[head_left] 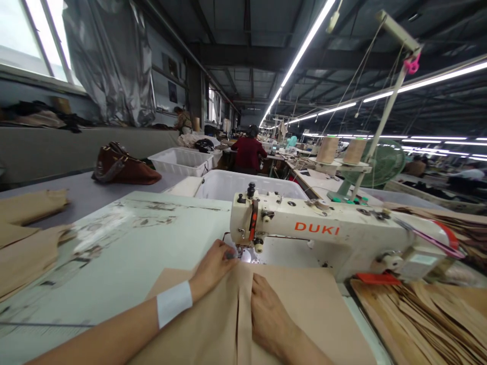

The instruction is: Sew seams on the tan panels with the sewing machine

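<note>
Overhead: a dark roof (pixel 262 30) with long lit lamps (pixel 304 53).
Tabletop: pale green and scuffed (pixel 182 238), with ruler marks near its left edge.
Machine: white, marked DUKI (pixel 281 223); its needle end stands by the tabletop's far edge, its body reaching toward the right edge.
Cloth: tan (pixel 300 294), spread over the tabletop's near edge and up to the presser foot (pixel 240 252); a raised fold with a dark slit runs along its middle. Whether it lies under the needle, I cannot tell.
Bin: white (pixel 224 183), just beyond the tabletop's far edge.
Co-worker: a person in dark red (pixel 247 152), well beyond the bin.
Fan: green (pixel 386 162), beyond the machine.
Stack: tan pieces (pixel 422 314), beside the tabletop's right edge.
Bag: brown (pixel 125 167), past the tabletop's far left corner.
Right hand: on the cloth (pixel 270 312), fingers close together along the fold's right side; I cannot tell whether they pinch.
Left hand: on the cloth (pixel 213 266), just left of the presser foot, fingers bunched, tips down; a pinch cannot be made out.
Cones: two of tan thread (pixel 327 150), above the machine.
Wristband: white (pixel 174 304), around the left wrist.
</note>
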Demonstrator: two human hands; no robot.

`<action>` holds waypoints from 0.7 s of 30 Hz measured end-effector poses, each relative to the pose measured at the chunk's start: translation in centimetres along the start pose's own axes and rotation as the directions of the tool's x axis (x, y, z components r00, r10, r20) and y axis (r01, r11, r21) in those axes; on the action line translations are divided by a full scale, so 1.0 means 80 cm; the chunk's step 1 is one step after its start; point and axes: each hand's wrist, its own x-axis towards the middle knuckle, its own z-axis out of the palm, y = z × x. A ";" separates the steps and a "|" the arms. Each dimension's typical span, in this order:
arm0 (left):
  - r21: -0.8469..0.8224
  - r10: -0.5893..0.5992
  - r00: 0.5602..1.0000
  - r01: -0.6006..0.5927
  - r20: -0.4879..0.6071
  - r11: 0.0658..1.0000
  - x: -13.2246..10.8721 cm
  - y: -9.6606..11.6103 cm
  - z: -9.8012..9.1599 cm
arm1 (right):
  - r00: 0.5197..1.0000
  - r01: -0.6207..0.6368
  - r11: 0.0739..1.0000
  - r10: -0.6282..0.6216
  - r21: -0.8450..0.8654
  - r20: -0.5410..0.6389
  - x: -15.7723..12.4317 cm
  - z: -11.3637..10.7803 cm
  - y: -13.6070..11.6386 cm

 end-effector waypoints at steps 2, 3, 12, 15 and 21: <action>-0.002 -0.006 1.000 0.006 0.000 1.000 0.003 -0.001 0.008 | 1.000 -0.007 1.000 0.007 -0.018 0.011 0.001 -0.003 0.004; -0.002 -0.001 1.000 0.001 0.003 1.000 0.005 -0.002 0.009 | 1.000 -0.008 1.000 0.008 -0.026 0.011 0.001 -0.004 0.007; 0.084 0.199 0.979 -0.202 0.047 0.976 -0.008 -0.004 -0.014 | 0.997 -0.073 0.994 0.076 -0.084 0.028 0.007 -0.032 0.091; 0.101 0.333 0.938 -0.342 0.094 0.934 -0.016 -0.001 -0.016 | 0.995 -0.085 0.996 0.086 -0.016 0.040 0.013 -0.045 0.121; 0.158 0.479 0.871 -0.491 0.108 0.857 -0.020 0.001 -0.013 | 0.940 -0.321 0.924 0.338 0.207 -0.051 0.039 -0.061 0.088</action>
